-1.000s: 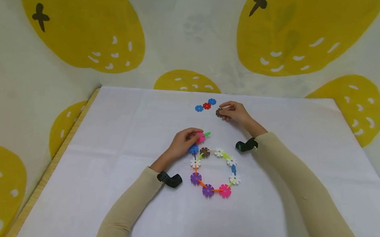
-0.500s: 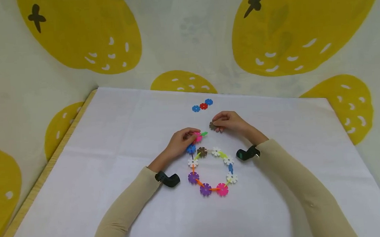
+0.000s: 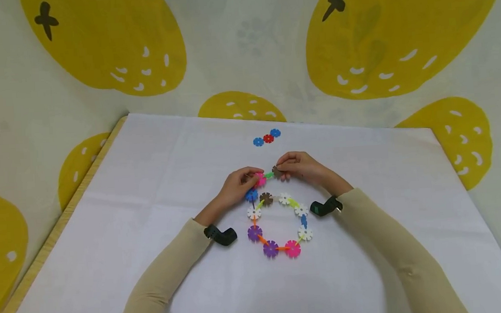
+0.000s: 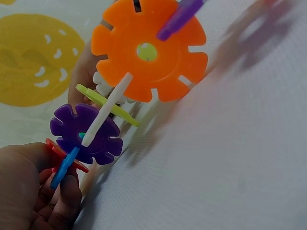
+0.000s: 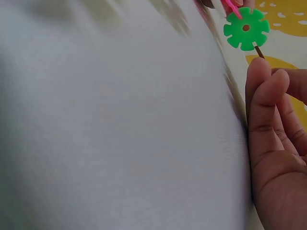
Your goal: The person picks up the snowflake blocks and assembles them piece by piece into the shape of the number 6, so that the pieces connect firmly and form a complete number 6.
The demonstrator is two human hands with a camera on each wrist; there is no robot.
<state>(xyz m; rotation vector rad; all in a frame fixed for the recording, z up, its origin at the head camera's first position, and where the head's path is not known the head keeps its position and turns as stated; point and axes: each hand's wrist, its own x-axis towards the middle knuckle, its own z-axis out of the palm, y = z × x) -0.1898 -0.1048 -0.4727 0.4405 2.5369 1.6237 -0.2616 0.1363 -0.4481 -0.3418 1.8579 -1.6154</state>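
Observation:
A ring of coloured snowflake discs (image 3: 279,224) lies on the white cloth (image 3: 149,191) in the head view. My left hand (image 3: 240,185) pinches the pink disc (image 3: 259,179) at the ring's top left, above a blue disc (image 3: 251,195). A green disc (image 3: 269,175) sticks out of the pink one. My right hand (image 3: 296,165) pinches a brown disc (image 3: 277,171) and holds its edge against the green disc (image 5: 246,28). The left wrist view shows orange (image 4: 148,50) and purple (image 4: 86,133) discs joined edge to edge.
Two blue discs and a red one (image 3: 268,137) lie loose near the cloth's far edge. A wooden table edge (image 3: 56,226) runs along the left. A fabric backdrop with yellow fruit prints (image 3: 381,33) rises behind. Black wrist cameras (image 3: 221,236) sit on both sleeves.
My right hand has carried the brown disc from beside the loose discs down and left to the green disc. The left hand has stayed on the pink disc.

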